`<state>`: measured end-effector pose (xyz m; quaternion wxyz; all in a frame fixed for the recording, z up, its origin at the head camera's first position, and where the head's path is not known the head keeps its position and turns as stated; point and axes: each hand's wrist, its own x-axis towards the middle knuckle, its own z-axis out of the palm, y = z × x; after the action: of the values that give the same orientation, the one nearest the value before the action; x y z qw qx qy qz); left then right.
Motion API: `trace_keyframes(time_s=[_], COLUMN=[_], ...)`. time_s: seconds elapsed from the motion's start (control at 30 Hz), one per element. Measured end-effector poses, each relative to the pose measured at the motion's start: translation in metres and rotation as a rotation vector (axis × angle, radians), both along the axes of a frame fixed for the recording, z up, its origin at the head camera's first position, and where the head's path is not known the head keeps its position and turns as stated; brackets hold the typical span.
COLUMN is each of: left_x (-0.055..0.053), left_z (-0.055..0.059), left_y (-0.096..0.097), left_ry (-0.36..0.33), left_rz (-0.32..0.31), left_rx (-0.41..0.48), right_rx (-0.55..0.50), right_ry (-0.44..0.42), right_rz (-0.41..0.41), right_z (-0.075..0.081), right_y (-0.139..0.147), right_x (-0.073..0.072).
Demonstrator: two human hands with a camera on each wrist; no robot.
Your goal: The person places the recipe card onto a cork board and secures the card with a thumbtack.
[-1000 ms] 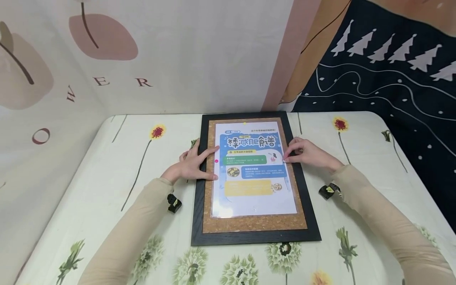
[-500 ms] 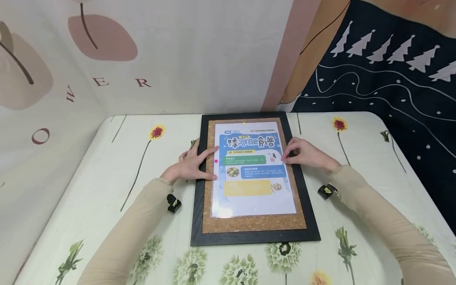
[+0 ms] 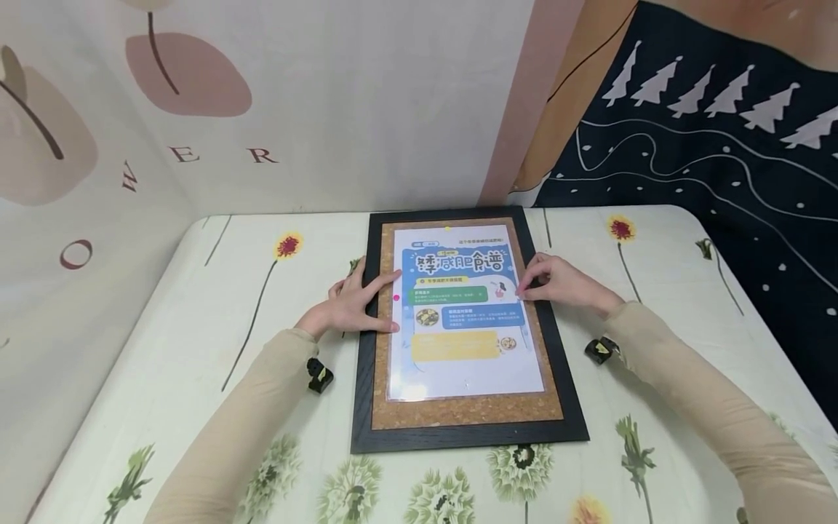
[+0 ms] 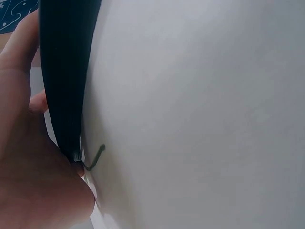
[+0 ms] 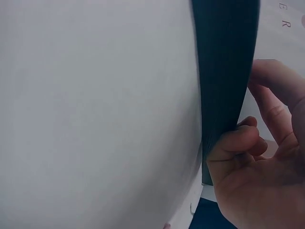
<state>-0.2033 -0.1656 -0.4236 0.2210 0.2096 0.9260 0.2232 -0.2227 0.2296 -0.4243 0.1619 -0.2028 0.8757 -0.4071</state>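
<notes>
A black-framed cork board (image 3: 458, 413) lies flat on the table. On its cork is a printed sheet (image 3: 468, 375) in blue, green and yellow, with a pink pushpin (image 3: 396, 297) at its left edge and a yellow pushpin (image 3: 448, 228) at the top. My left hand (image 3: 350, 306) spreads over the frame's left side, thumb and a finger stretched onto the sheet's edge. Thumb and forefinger of my right hand (image 3: 556, 280) come together at the sheet's right edge, pinching a tiny pushpin mostly hidden by the fingertips. Both wrist views show the dark frame side-on beside each hand.
A white tablecloth (image 3: 255, 407) with printed flowers covers the table. Behind it hangs a pale curtain (image 3: 340, 109), and a dark cloth with white trees (image 3: 694, 145) hangs at the right. A black wrist camera (image 3: 319, 375) sits under the left wrist, another (image 3: 600, 351) under the right.
Both hands keep their places at the two sides of the board. The right fingertips shift very slightly at the sheet's edge, and the whole head view drifts a little.
</notes>
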Motion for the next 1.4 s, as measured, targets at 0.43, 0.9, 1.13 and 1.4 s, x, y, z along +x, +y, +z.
trace_keyframes(time_s=[0.43, 0.9, 1.13, 1.4], left_x=[0.0, 0.001, 0.001, 0.001], left_z=[0.0, 0.0, 0.0, 0.003], left_y=[0.001, 0.0, -0.001, 0.0], left_ry=[-0.011, -0.004, -0.001, 0.0], left_rz=[-0.006, -0.008, -0.011, -0.007], left_rx=[-0.002, 0.004, 0.012, 0.029], right_rx=[0.011, 0.047, 0.052, 0.077], right_ry=[-0.034, -0.079, -0.055, -0.037], right_rz=[-0.004, -0.049, -0.061, -0.085], right_z=[0.007, 0.019, 0.026, 0.03], right_y=[0.001, 0.017, 0.026, 0.037], right_x=[0.004, 0.012, 0.015, 0.016])
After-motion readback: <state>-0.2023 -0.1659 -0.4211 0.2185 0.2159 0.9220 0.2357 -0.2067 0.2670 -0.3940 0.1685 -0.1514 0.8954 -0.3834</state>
